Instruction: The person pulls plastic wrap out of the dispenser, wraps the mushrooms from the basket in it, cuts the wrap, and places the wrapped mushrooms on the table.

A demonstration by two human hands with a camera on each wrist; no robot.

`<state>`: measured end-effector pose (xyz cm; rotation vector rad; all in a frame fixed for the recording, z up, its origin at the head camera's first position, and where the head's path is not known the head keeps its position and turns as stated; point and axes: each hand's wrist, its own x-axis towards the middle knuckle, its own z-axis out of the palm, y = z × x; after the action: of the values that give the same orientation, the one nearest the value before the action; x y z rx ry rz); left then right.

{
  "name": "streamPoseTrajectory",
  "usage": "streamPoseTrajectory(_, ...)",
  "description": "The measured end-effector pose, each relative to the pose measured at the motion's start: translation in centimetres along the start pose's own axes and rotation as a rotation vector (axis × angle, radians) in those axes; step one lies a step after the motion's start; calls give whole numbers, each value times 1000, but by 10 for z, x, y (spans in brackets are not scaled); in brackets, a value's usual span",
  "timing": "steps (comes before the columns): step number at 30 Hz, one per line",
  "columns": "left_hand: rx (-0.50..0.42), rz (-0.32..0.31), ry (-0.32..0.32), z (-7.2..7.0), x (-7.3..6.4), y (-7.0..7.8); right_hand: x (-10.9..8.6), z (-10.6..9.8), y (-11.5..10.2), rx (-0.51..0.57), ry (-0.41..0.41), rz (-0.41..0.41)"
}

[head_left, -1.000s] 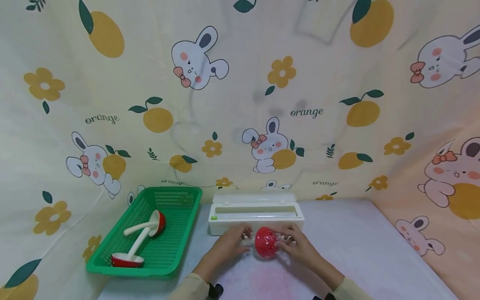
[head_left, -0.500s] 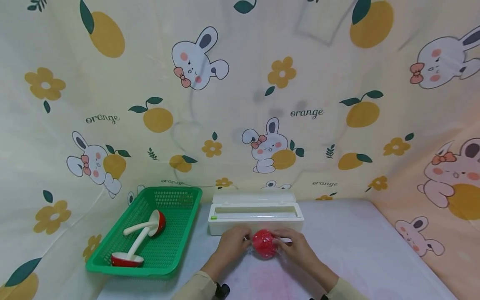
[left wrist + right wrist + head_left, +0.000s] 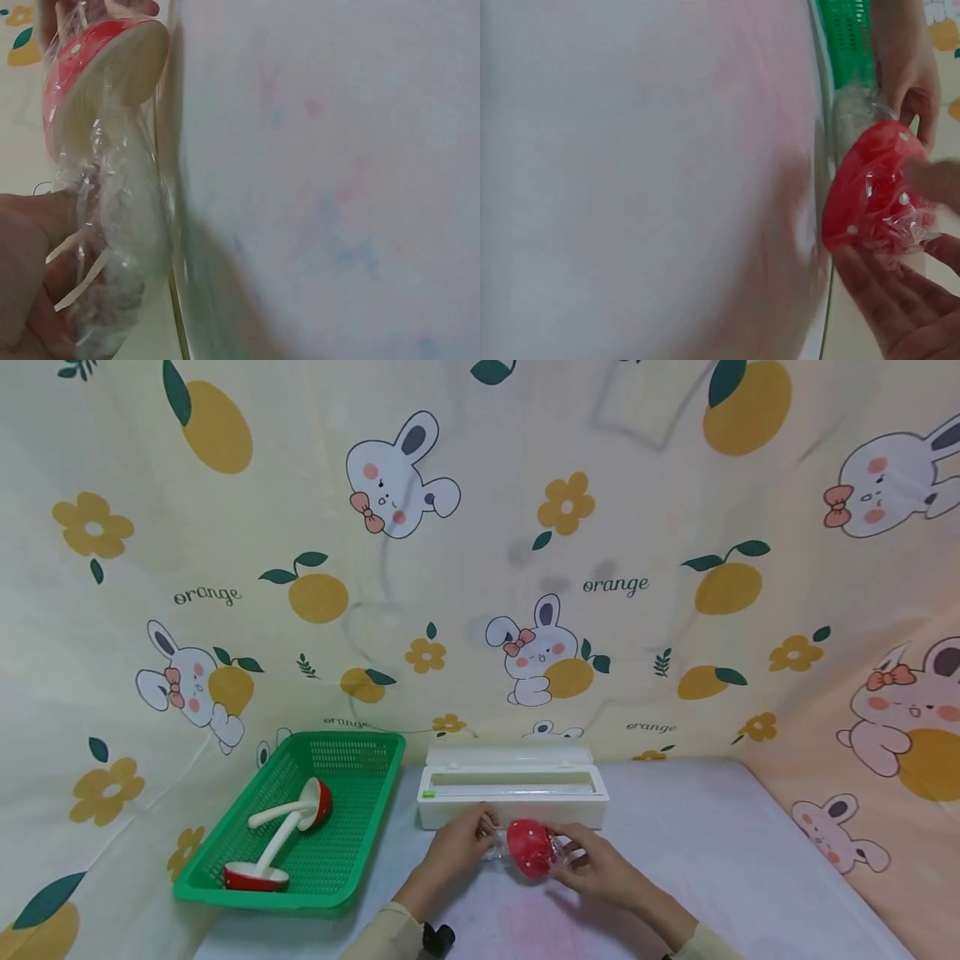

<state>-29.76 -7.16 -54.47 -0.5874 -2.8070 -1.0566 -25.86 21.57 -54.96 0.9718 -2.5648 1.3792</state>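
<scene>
A toy mushroom [image 3: 529, 849] with a red, white-dotted cap is wrapped in clear plastic film [image 3: 112, 187]. It lies sideways between the two hands, its cap toward the right one. My left hand [image 3: 459, 845] grips the film-covered stem between thumb and fingers. At the cap end, my right hand [image 3: 596, 867] holds the wrapped cap, with bunched film [image 3: 911, 232] among its fingers. Just behind them stands a white cling film box [image 3: 513, 810] with its lid raised and a roll inside. The film hides some of the stem's detail.
On the left a green basket [image 3: 351, 893] holds two more toy mushrooms [image 3: 255, 878] with red caps and pale stems. A pale cloth [image 3: 690, 843] covers the table. Behind it hangs a patterned curtain [image 3: 465, 568].
The mushroom's cap has turned and tilted a little between the hands. My left hand has shifted slightly left, and the right hand's fingers have moved round the film at the cap.
</scene>
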Motion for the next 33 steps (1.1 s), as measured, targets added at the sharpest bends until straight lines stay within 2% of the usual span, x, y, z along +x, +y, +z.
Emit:
streamPoseTrajectory(3, -62, -4, -9, -2, 0, -1, -2, 0, -1, -19, 34, -39)
streamPoseTrajectory(7, -144, 5, -48, -5, -1, -4, -1, 1, 0, -84, 138, -67)
streamPoseTrajectory(12, -242, 28, -138, -11, -5, -10, 1, -1, 3, -72, 178, 20)
streamPoseTrajectory(15, -254, 69, -192, -16, -8, -14, 2, -2, 5, -29, 172, 77)
streamPoseTrajectory(17, -223, 103, -223, -19, -11, -17, 2, -2, 6, 0, 167, 99)
streamPoseTrajectory(21, -145, 130, -261, -18, -13, -19, 2, -1, 6, 14, 188, 89)
streamPoseTrajectory(24, -53, 121, -237, -13, -11, -15, 4, 0, 4, -3, 216, 72)
streamPoseTrajectory(28, 72, 114, -153, -5, -8, -6, 7, 4, 0, 9, 224, 114)
streamPoseTrajectory(30, 104, 123, -109, -3, -8, -3, 9, 6, -3, 12, 223, 143)
streamPoseTrajectory(33, 97, 136, -69, -1, -8, 1, 10, 7, -5, -21, 224, 164)
